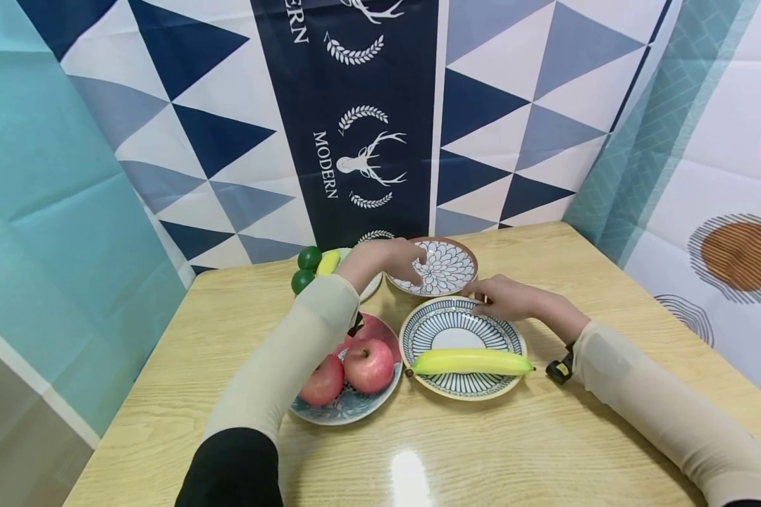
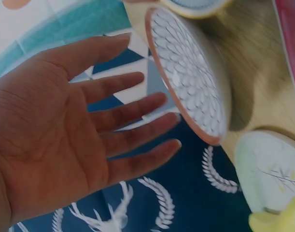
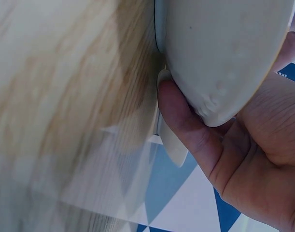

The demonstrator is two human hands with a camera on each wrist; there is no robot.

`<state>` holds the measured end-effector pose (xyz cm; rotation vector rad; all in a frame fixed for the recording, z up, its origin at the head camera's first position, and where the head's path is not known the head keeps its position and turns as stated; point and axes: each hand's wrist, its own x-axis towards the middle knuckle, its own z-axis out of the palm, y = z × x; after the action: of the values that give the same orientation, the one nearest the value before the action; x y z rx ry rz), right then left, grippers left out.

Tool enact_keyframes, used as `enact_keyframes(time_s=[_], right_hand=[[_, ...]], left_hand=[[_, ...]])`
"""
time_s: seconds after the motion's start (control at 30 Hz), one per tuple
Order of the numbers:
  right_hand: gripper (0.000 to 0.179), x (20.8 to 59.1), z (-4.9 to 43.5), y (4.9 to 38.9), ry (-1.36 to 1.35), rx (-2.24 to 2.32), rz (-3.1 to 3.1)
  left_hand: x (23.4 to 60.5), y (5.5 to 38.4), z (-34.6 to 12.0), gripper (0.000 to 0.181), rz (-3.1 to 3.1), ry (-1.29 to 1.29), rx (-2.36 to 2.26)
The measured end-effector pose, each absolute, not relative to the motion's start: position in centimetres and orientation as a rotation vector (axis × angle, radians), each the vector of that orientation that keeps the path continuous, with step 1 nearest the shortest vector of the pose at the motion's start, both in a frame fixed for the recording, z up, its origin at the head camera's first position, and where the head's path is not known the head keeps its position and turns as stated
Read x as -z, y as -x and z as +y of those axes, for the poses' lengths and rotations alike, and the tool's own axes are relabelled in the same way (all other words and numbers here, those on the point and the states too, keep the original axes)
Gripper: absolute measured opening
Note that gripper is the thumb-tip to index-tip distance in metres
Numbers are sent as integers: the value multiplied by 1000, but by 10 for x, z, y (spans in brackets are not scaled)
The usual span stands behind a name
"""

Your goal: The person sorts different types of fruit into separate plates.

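My left hand (image 1: 390,259) hovers over the brown-rimmed bowl (image 1: 447,266), which has a white petal pattern inside. In the left wrist view its fingers (image 2: 133,125) are spread and hold nothing, with the bowl (image 2: 188,77) beyond the fingertips. At the far right edge of a blue-striped plate (image 1: 412,327), my right hand (image 1: 510,297) grips the rim. The right wrist view shows one digit (image 3: 186,121) under the pale underside of the plate (image 3: 224,53); the other fingers are mostly hidden. A yellow banana (image 1: 472,361) lies across the near part of that plate.
Red apples (image 1: 368,366) sit on a blue-grey plate (image 1: 342,419) at left, partly behind my left sleeve. Farther back, a pale plate (image 1: 373,287) stands beside green round fruits (image 1: 308,258) and a yellow fruit (image 1: 328,263). Patterned cloth walls (image 1: 228,141) border the wooden table (image 1: 228,317).
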<state>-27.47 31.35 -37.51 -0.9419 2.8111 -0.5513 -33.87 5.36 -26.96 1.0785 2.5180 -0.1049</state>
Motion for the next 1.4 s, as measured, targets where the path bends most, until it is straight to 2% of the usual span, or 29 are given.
enact_keyframes(time_s=[0.27, 0.53, 0.87, 1.4], right_hand=[[32, 374, 314, 275, 907, 546, 2799], [33, 371, 312, 275, 886, 550, 2796], [33, 370, 313, 274, 870, 548, 2786], [32, 372, 314, 274, 897, 574, 2782]], left_hand=[[278, 360, 34, 53, 2587, -1070, -91], [290, 375, 15, 48, 2728, -1061, 2], [313, 394, -25, 65, 2891, -547, -39], [332, 401, -34, 60, 2939, -216, 14]])
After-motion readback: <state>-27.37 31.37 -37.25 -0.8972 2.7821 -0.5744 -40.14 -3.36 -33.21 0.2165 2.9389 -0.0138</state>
